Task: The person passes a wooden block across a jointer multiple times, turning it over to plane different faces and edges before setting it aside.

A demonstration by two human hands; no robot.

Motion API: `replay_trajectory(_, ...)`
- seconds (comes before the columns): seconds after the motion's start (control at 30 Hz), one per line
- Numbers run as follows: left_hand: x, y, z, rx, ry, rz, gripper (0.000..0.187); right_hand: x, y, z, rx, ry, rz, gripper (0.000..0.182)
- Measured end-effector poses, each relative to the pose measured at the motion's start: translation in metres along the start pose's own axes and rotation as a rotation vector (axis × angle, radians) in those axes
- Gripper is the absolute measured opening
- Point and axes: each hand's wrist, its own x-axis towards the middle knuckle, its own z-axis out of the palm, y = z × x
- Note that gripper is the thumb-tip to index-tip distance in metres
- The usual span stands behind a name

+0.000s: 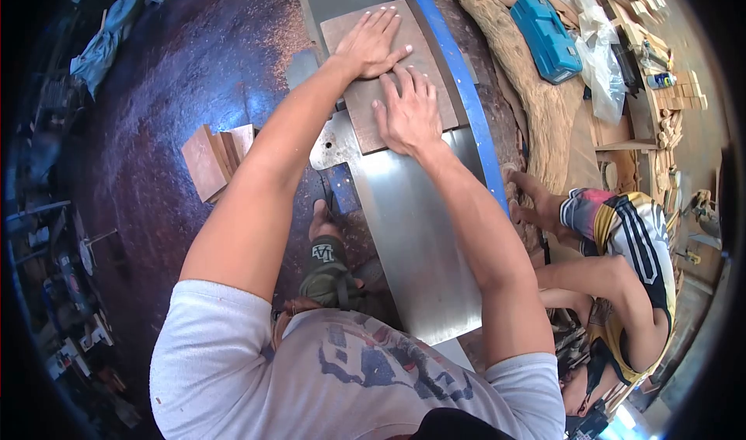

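A flat brown wooden board (362,121) lies on the long metal bed (423,246) of a machine with a blue fence edge (475,114). My left hand (368,45) rests flat on the board's upper part, fingers spread, thumb pointing right. Lower down, my right hand (408,112) lies on the same board with its fingers spread and slightly bent. The two hands are close together, the left thumb near the right fingertips. Neither hand is wrapped round anything. What lies under the board is hidden.
Several wooden boards (210,163) stand at the left on the dark floor (155,114), with sawdust near the machine. At the right are a long rough log (517,75), a teal case (546,38), plastic bags, stacked wood strips and a bent-over person (622,285).
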Motion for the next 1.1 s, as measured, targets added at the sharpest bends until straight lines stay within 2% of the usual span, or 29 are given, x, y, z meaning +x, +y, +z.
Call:
replay_trajectory(0.7, 0.062, -0.087, 0.010, 0.061, 0.060, -0.024, 0.081, 0.104, 0.011, 0.030, -0.076, -0.007, -0.069, 0.051)
replay_trajectory(0.9, 0.098, -0.132, 0.007, 0.047, 0.091, -0.033, 0.072, 0.163, 0.019, 0.042, -0.128, -0.040, -0.060, 0.050)
replay_trajectory(1.0, 0.109, -0.161, 0.006, 0.098, 0.244, -0.140, 0.070, 0.200, 0.025, 0.052, -0.158, -0.048, -0.068, 0.051)
replay_trajectory(1.1, 0.078, -0.177, -0.013, -0.067, 0.370, -0.449, 0.075, 0.233, 0.015, 0.072, -0.174, -0.076, -0.031, 0.053)
